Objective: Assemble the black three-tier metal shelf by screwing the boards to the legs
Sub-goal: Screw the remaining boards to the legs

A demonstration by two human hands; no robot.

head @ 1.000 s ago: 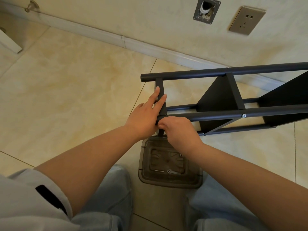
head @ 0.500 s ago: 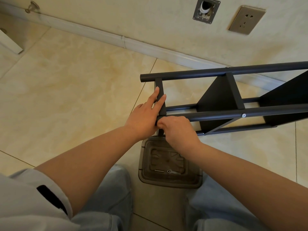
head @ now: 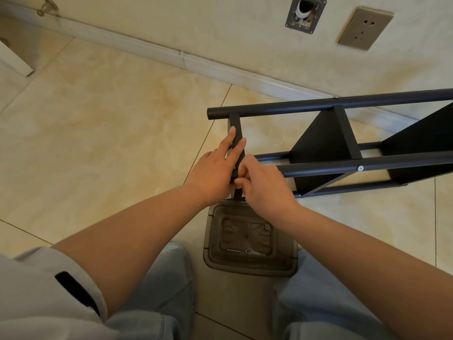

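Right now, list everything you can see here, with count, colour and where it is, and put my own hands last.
shelf: one, black, lying on its side on the floor, right of centre, part-built
shelf boards: two fitted, black, standing on edge between the legs
end board: one, black, at the legs' near end
tray: one, smoky clear plastic, on the floor between the knees, a few screws inside
wall socket: one, metallic, on the wall, upper right
pipe opening: one, metal-framed, on the wall left of the socket
left hand: fingers straight, pressing the end board
right hand: fingertips pinched at the near leg's end; what they hold is hidden
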